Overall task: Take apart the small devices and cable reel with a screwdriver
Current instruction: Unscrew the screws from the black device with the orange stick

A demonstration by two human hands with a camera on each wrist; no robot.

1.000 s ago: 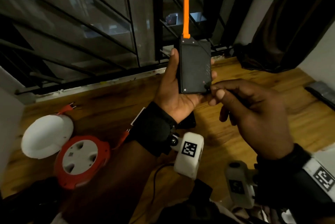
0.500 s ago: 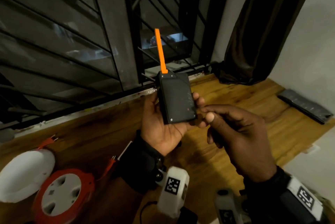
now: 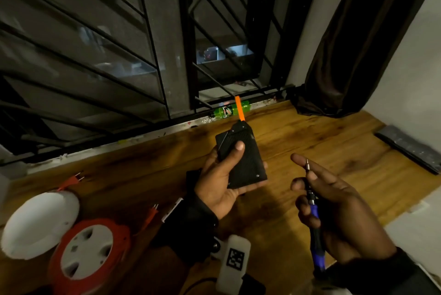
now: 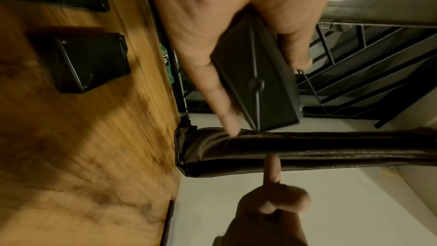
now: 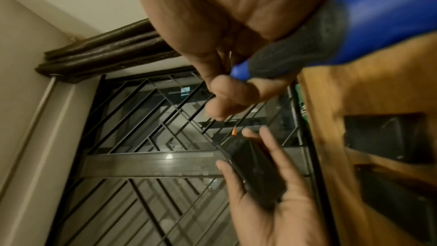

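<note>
Black plastic casing of a small device [image 3: 242,160] lies gripped in the left hand [image 3: 222,182], thumb across its upper face and fingers cupped beneath, the orange antenna [image 3: 239,108] pointing toward twelve o'clock. One pale screw head shows near the lower corner of the casing, at about five o'clock on its face. The right hand [image 3: 334,211] holds a screwdriver [image 3: 313,213] by its blue handle, fingers curled round it, index finger extended, bit tip raised and apart from the device, at roughly three o'clock from it.

Judged step: between screws on this device, with the driver lifted clear and the casing being turned or inspected. The next move appears to call for steadying the casing, lowering the bit squarely into a remaining screw head, and turning without slipping; whether other screws remain cannot be told.

Outward on the wooden floor [image 3: 334,142]: the red-and-white cable reel [image 3: 87,254] sits at eight o'clock, well apart, with a white domed cover [image 3: 39,224] touching or just beside it. Two further black devices [image 4: 92,61] lie on the floor in the left wrist view. A green bottle [image 3: 226,111] rests by the window grille [image 3: 95,56].
</note>
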